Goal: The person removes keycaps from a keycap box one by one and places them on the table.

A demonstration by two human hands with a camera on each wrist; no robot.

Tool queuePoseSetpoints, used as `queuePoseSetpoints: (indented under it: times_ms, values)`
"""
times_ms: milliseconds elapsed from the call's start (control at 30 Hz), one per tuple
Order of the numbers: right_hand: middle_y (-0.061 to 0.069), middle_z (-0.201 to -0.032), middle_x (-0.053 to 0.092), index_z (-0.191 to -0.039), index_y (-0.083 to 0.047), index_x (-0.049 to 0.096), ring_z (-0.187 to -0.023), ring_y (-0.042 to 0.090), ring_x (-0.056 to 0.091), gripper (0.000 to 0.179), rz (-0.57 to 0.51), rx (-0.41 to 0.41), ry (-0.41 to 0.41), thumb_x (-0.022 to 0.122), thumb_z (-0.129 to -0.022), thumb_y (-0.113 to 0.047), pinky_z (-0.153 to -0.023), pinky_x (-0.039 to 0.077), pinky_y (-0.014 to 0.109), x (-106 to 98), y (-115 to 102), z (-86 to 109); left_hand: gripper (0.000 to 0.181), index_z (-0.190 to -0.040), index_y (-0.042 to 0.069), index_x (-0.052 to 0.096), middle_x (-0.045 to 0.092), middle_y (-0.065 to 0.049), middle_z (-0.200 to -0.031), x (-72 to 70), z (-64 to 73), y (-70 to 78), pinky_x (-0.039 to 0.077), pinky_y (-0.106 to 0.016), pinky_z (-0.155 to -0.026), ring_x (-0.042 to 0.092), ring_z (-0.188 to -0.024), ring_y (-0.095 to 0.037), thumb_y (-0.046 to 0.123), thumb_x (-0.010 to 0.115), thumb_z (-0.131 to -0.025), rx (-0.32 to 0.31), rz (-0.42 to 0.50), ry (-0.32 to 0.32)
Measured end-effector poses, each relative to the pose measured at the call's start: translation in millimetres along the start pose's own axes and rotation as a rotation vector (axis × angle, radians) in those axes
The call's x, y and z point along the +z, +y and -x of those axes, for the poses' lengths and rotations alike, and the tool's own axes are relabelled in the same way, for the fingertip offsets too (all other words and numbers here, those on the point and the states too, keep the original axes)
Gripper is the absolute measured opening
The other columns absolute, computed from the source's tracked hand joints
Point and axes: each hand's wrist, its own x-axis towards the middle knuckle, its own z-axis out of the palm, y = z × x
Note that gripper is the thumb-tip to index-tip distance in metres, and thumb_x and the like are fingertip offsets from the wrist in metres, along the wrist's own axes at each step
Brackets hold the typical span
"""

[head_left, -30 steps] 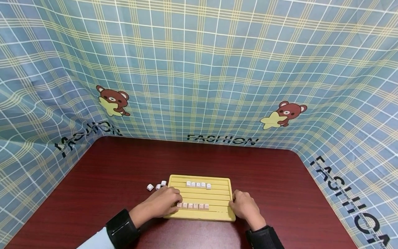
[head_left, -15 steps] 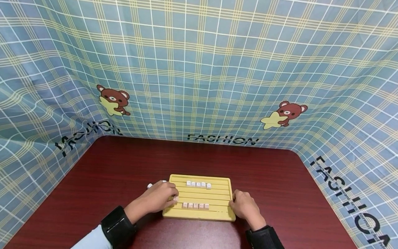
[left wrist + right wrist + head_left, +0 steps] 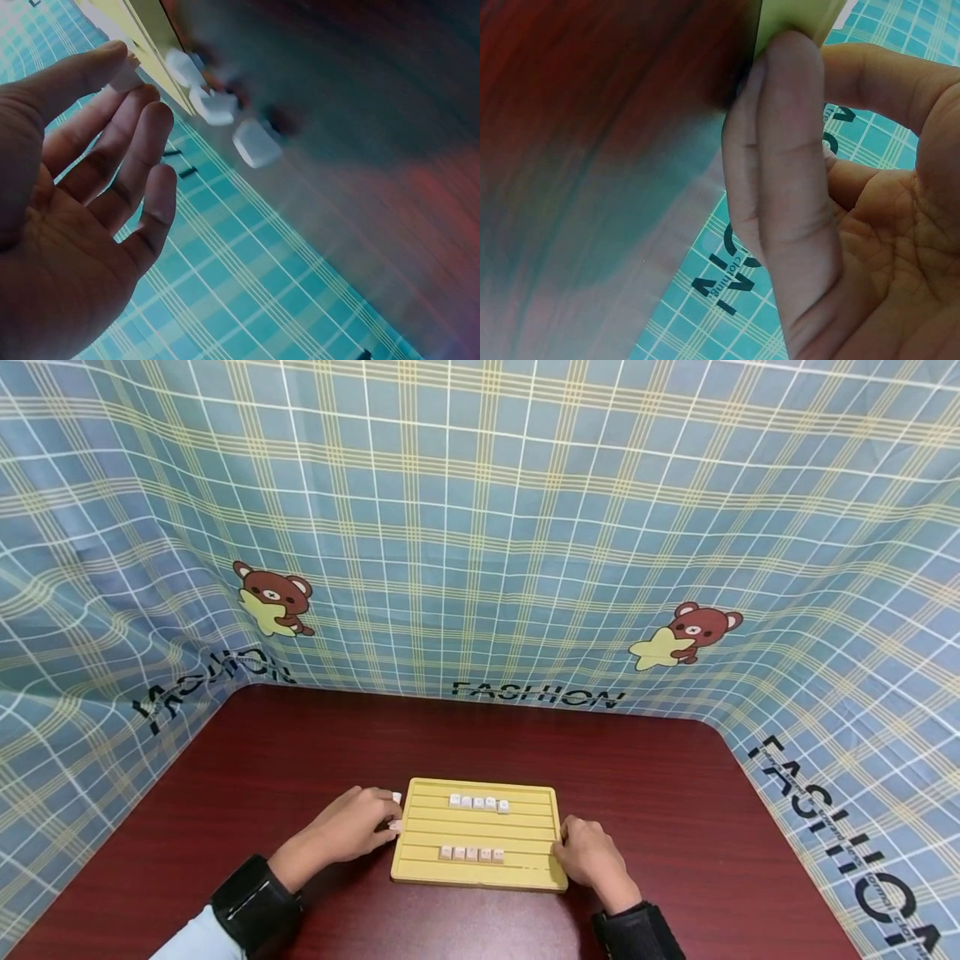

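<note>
A small, pale, square plastic keycap (image 3: 126,77) is at the nine o'clock edge of a ridged yellow rectangular tray (image 3: 525,837), pinched by the left hand (image 3: 347,827) between thumb and forefinger, other fingers loosely bent. At three o'clock the right hand (image 3: 592,857) grips the rim, presumably bracing it. White square keycaps (image 3: 478,803) line up toward twelve, pinkish square keycaps (image 3: 472,854) toward six, apparently kept straight by ridges.

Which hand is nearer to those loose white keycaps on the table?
Left. The left hand is close beside the loose white keycaps; the right hand is farther off, at the right edge of the yellow board.
</note>
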Motion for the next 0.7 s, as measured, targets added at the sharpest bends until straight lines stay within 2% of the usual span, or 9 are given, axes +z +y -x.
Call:
queuePoseSetpoints:
  times_ms: [133, 233, 500, 700]
  values:
    - [0.005, -0.076, 0.054, -0.085, -0.008, 0.058, -0.065, 0.019, 0.051, 0.012, 0.003, -0.001, 0.007, 0.065, -0.088, -0.017, -0.056, 0.04, 0.032, -0.3, -0.3, -0.7, 0.008, -0.086, 0.017, 0.073, 0.066, 0.004, -0.083, -2.5, 4.8, -11.2, 0.046, -0.028, -0.064, 0.057, -0.071, -0.006, 0.019, 0.079, -0.081, -0.022, 0.003, 0.016]
    - [0.005, -0.077, 0.054, -0.086, -0.008, 0.058, -0.066, 0.019, 0.051, 0.012, 0.009, 0.002, 0.005, 0.065, -0.088, -0.017, -0.057, 0.04, 0.033, -0.7, -0.1, -1.3, 0.009, -0.085, 0.016, 0.073, 0.063, 0.005, -0.08, -4.8, 8.0, -17.3, 0.042, -0.025, -0.061, 0.049, -0.066, -0.003, 0.018, 0.08, -0.079, -0.039, 0.009, 0.019]
    - [0.005, -0.077, 0.054, -0.086, -0.008, 0.058, -0.066, 0.018, 0.051, 0.012, 0.011, -0.002, -0.001, 0.065, -0.089, -0.017, -0.057, 0.041, 0.032, -0.5, -0.4, -2.1, 0.009, -0.086, 0.014, 0.073, 0.061, 0.004, -0.077, -3.0, 17.4, -25.9, 0.038, -0.023, -0.058, 0.043, -0.063, -0.002, 0.015, 0.08, -0.079, -0.069, 0.045, -0.001]
    - [0.005, -0.078, 0.055, -0.087, -0.008, 0.059, -0.067, 0.019, 0.052, 0.012, 0.016, 0.005, 0.004, 0.066, -0.088, -0.018, -0.057, 0.041, 0.033, 0.8, 0.1, -2.4, 0.009, -0.085, 0.013, 0.073, 0.061, 0.003, -0.077, 1.0, 18.1, -27.1, 0.039, -0.024, -0.058, 0.043, -0.063, -0.002, 0.014, 0.079, -0.079, -0.068, 0.049, 0.0]
